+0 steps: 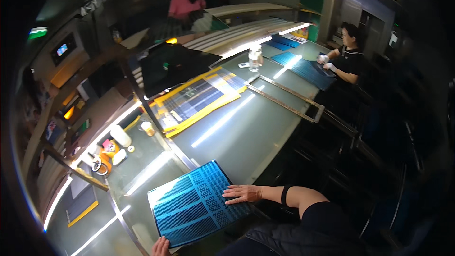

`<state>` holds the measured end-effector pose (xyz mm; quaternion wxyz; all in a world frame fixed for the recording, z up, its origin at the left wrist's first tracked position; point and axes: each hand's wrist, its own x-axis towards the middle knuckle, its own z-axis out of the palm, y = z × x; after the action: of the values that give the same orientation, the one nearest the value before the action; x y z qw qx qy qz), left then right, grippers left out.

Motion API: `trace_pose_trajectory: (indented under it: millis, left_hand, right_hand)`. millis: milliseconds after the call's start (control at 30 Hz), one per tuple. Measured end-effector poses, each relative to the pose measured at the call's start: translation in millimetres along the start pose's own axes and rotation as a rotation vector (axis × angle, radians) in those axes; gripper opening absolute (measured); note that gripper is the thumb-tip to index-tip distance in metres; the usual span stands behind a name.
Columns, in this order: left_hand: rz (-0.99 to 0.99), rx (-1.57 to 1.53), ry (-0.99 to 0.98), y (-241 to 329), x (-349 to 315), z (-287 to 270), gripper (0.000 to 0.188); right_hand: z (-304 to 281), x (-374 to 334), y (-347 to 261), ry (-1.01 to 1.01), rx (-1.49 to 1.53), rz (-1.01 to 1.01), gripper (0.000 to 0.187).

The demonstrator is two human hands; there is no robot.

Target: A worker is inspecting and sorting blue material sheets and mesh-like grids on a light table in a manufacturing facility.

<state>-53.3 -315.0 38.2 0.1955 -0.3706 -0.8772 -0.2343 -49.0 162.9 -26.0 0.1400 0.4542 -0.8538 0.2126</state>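
Right hand (242,193) of the person lies flat and wide, with fingers a little spread, on the right side of a blue patterned panel (201,204). Left hand (161,246) touches the panel's lower left corner; it is partly cut off, so I cannot tell whether it grips. The panel lies close to the near edge of the table (258,137). Its long axis seems to go from lower left to upper right, roughly along this edge. On its left and beyond its upper right corner, the table has bare room, crossed by light reflections. The panel is thin and bright blue, with dark lined blocks on the left, small round motifs on the right, and strong glare at the upper left corner. Farther, yellow-edged sheets (204,96) lie toward the far edge, and a metal frame (320,114) reaches past the near edge.
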Motion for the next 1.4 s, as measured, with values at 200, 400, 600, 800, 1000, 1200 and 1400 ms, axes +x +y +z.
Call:
trace_pose_trajectory:
  millis: [200,400,600,800,1000,1200,1400]
  left_hand:
    - [-0.005,0.496,0.315,-16,62,-120,0.017]
    - [-0.073,0.457,0.956,62,115,-171,0.038]
    - [-0.287,0.317,0.533,52,71,-102,0.015]
    - [-0.417,0.169,0.359,70,39,-51,0.019]
    - [-0.656,0.019,0.317,72,15,-21,0.015]
    - [-0.596,0.036,0.301,79,48,-21,0.015]
    - [-0.552,0.058,0.237,89,67,-16,0.015]
  right_hand:
    - [-129,126,29,0.461,0.146,-0.052,0.035]
    - [-255,231,95,0.996,0.045,0.606,0.016]
    - [-314,296,191,1.547,0.91,0.452,0.031]
    - [-346,319,216,1.448,1.144,0.484,0.03]
    - [-327,299,214,1.26,1.182,0.565,0.052]
    - [-333,317,240,1.262,1.017,0.74,0.056]
    - [-335,314,254,1.244,0.977,0.816,0.055]
